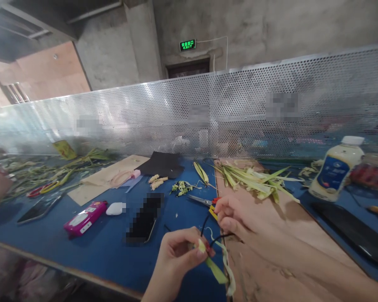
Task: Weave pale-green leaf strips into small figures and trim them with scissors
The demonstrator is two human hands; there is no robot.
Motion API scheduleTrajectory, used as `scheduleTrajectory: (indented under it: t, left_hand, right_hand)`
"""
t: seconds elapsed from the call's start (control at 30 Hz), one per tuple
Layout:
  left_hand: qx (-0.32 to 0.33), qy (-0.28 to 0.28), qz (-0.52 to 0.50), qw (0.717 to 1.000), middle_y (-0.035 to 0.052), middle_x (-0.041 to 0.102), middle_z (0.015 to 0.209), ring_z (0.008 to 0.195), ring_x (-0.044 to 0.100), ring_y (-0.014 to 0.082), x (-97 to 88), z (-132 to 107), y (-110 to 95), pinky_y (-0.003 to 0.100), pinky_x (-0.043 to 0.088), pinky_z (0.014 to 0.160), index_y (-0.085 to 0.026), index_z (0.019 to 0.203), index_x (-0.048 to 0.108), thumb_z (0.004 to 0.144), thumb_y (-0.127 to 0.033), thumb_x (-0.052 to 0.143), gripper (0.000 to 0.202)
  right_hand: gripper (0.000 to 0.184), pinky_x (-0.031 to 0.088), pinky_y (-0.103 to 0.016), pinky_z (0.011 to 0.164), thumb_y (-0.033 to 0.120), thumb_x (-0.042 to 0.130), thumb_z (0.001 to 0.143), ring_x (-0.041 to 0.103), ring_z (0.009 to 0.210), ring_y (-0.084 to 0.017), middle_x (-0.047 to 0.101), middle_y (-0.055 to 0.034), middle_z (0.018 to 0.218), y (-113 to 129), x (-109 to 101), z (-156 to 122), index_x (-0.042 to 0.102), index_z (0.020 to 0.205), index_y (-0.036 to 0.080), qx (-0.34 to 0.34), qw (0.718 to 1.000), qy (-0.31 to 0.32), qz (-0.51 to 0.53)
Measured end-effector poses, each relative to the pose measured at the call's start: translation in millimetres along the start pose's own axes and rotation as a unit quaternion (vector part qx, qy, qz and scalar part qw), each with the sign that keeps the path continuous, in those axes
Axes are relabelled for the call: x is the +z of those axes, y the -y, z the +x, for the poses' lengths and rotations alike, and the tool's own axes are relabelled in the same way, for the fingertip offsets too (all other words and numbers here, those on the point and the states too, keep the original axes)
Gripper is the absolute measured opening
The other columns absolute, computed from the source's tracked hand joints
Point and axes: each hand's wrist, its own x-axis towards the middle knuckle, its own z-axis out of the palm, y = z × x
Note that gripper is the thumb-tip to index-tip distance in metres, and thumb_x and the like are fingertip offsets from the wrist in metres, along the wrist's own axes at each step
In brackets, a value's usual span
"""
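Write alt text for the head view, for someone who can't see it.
The left hand pinches a green leaf strip over a blue table; the right hand is by a pair of scissors. Pale green leaves lie beyond on a brown board, with a phone left and a bottle right.

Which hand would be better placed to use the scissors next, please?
Probably the right hand: it appears right by the scissors, though contact is unclear. The left hand looks farther from them and is pinching a leaf strip.
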Motion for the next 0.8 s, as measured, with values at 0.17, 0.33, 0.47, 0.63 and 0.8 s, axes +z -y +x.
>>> scheduleTrajectory:
  t: [0.17,0.33,0.47,0.63,0.8]
  left_hand:
    - [0.022,-0.005,0.000,1.000,0.0017,0.062,0.068,0.066,0.055,0.0120,-4.2,-0.1,5.7,0.023,0.038,0.062,-0.016,0.065,0.068,0.070,-0.017,0.068,0.005]
    - [0.001,-0.034,0.007,0.999,0.0024,0.064,0.070,0.066,0.056,0.0118,-4.3,0.2,5.9,0.022,0.039,0.062,-0.016,0.065,0.069,0.069,-0.017,0.069,0.003]
    - [-0.008,-0.040,0.008,0.999,0.0026,0.065,0.069,0.065,0.056,0.0118,-3.0,0.1,6.9,0.021,0.039,0.061,-0.015,0.065,0.068,0.068,-0.018,0.070,0.005]
    - [-0.066,-0.043,-0.029,0.996,0.0027,0.067,0.064,0.062,0.057,0.0104,2.6,3.2,10.1,0.020,0.039,0.060,-0.014,0.063,0.068,0.064,-0.019,0.073,0.007]
    - [-0.122,-0.067,-0.120,0.983,0.0026,0.065,0.059,0.057,0.057,0.0098,11.1,10.0,14.9,0.021,0.041,0.062,-0.013,0.061,0.066,0.058,-0.022,0.077,0.014]
  right_hand:
    - [0.016,0.039,-0.022,0.061,0.033,0.045,0.087,0.050,0.069,-0.011,0.055,0.0012,0.077,5.9,-8.7,1.9,0.046,0.097,0.020,0.026,0.984,0.156,0.083]
    - [0.010,0.037,-0.020,0.058,0.028,0.048,0.086,0.049,0.066,-0.009,0.054,0.0027,0.073,7.6,-11.3,3.2,0.053,0.085,0.019,0.045,0.983,0.171,0.040]
    - [0.015,0.035,-0.020,0.056,0.031,0.048,0.086,0.045,0.063,-0.009,0.051,0.0039,0.070,7.5,-12.4,4.4,0.054,0.079,0.020,0.040,0.990,0.131,-0.042]
    - [0.016,0.034,-0.021,0.054,0.031,0.050,0.085,0.046,0.061,-0.009,0.053,0.0036,0.070,8.6,-7.9,6.5,0.057,0.076,0.021,0.004,0.992,0.036,-0.120]
    - [0.014,0.036,-0.023,0.057,0.024,0.050,0.086,0.048,0.064,-0.009,0.053,0.0038,0.072,1.2,-3.9,10.0,0.054,0.073,0.020,-0.038,0.989,-0.009,-0.143]
